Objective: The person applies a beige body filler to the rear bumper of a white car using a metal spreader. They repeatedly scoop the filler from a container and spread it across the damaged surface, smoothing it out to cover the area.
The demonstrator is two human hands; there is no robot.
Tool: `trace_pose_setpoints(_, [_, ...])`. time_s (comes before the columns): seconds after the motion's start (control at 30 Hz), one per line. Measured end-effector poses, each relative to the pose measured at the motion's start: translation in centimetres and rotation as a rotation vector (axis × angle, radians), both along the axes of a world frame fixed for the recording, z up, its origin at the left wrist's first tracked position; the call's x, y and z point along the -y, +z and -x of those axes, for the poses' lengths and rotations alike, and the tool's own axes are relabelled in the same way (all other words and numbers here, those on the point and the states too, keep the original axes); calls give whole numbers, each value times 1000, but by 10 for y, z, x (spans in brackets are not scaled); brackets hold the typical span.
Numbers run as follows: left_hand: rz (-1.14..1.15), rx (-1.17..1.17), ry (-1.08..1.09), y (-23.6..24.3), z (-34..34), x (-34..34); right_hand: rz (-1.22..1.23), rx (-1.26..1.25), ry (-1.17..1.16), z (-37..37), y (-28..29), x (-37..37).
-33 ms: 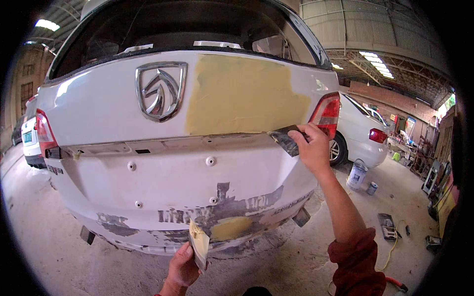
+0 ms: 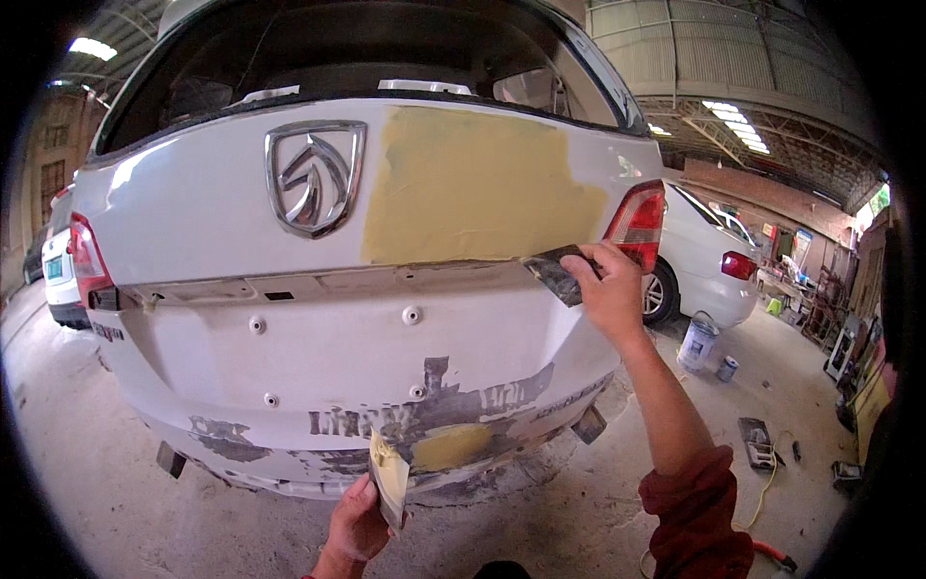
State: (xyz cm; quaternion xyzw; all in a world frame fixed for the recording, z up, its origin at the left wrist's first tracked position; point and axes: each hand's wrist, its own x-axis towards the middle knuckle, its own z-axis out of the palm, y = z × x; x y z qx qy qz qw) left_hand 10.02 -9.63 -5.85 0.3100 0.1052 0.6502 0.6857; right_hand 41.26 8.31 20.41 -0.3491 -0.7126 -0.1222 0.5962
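Observation:
In front of me is the white tailgate (image 2: 203, 203) of a car. A broad patch of yellow body filler (image 2: 482, 183) covers its upper right part, beside the chrome badge (image 2: 315, 179). My right hand (image 2: 612, 285) pinches a dark, flat putty spreader (image 2: 558, 277). The spreader lies at the lower right edge of the patch, just below the right tail light (image 2: 638, 224). Low in front of the bumper, my left hand (image 2: 357, 521) grips a putty knife (image 2: 394, 511) with yellow filler (image 2: 390, 470) heaped on its blade. A smaller filler patch (image 2: 451, 446) shows on the lower bumper.
Bare grey areas (image 2: 227, 439) mark the lower bumper. A white car (image 2: 709, 256) stands to the right, another (image 2: 60, 280) at the left. On the concrete floor at right are a paint bucket (image 2: 696, 343), a small can (image 2: 727, 369), and a sander-like tool (image 2: 755, 444) with a yellow cord (image 2: 762, 497).

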Motion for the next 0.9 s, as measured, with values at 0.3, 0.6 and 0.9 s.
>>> trace_pose_setpoints(0.3, [66,32,4,6,4,6,-2,3,39,30,2,9])
trace_pose_setpoints(0.6, [59,18,53,7,5,8,-13,2,110,60,3,17])
trace_pose_setpoints(0.9, [100,7,52,18,3,9,-25,57,199,87,-19,28])
